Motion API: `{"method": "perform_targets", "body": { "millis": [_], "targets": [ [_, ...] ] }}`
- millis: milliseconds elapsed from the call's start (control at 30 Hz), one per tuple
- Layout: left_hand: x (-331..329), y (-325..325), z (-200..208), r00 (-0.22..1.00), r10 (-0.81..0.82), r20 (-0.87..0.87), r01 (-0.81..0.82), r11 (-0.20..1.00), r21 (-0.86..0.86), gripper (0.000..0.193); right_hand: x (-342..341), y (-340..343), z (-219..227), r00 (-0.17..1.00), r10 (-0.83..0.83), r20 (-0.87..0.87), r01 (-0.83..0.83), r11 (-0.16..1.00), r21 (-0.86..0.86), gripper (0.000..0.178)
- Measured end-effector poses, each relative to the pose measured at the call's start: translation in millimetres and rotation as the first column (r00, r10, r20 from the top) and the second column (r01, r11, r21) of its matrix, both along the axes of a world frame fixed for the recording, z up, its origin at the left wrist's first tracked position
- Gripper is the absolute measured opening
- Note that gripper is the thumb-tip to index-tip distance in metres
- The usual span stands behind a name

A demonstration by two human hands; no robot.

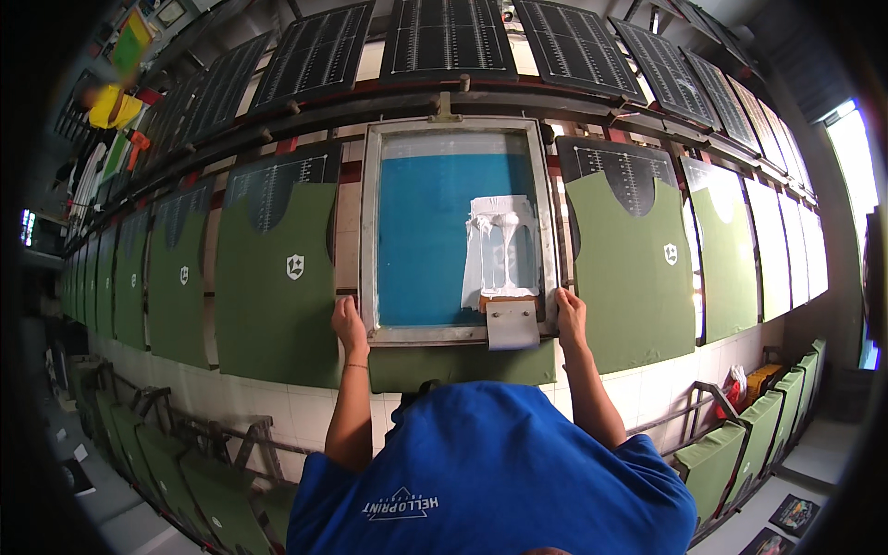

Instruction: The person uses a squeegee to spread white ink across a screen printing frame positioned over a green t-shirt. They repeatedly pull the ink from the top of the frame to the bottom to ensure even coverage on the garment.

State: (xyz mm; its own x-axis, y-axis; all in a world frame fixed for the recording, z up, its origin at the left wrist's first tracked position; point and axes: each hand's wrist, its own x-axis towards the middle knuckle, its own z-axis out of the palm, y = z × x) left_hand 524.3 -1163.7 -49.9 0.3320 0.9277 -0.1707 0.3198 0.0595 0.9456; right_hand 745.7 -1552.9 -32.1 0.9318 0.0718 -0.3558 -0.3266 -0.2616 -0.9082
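Observation:
A screen-printing frame [370, 231] with pale metal sides and blue mesh lies in front of me over a green shirt panel [435, 365]. My left hand [350, 326] is closed at the lower part of its left side. My right hand [571, 316] grips the opposite side near the lower right corner. White ink [499, 222] is smeared in streaks on the right part of the mesh. Below it a squeegee [511, 324] with a metal plate leans over the near edge of the frame, untouched by either hand.
Green shirt panels with small white emblems lie on both sides, one on the left [277, 277] and one on the right [634, 277]. Black marked boards [449, 42] line the far side. Another rack of green panels [712, 458] stands behind. A person in yellow [113, 106] is far left.

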Motion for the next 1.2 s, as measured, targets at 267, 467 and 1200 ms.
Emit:
{"method": "perform_targets", "body": {
  "millis": [267, 467, 1200],
  "targets": [
    [-6.0, -2.3, 5.0, 0.997, -0.004, -0.078, 0.041, 0.878, 0.476, 0.023, 10.2, -7.6, -30.9, 0.998, -0.006, -0.064, 0.010, 0.998, 0.063, 0.043],
    [-4.7, -54.2, 82.8, 0.896, -0.442, 0.040, 0.402, 0.847, 0.349, 0.018, -13.1, 16.7, 4.6, 0.917, 0.153, 0.369, 0.037, 0.888, -0.459, 0.035],
    [44.1, -211.7, 14.0, 0.848, -0.195, 0.494, 0.482, -0.108, -0.870, 0.036, -10.2, 78.4, 134.1, 0.415, 0.887, 0.203, -0.428, 0.387, -0.816, 0.027]
  ]
}}
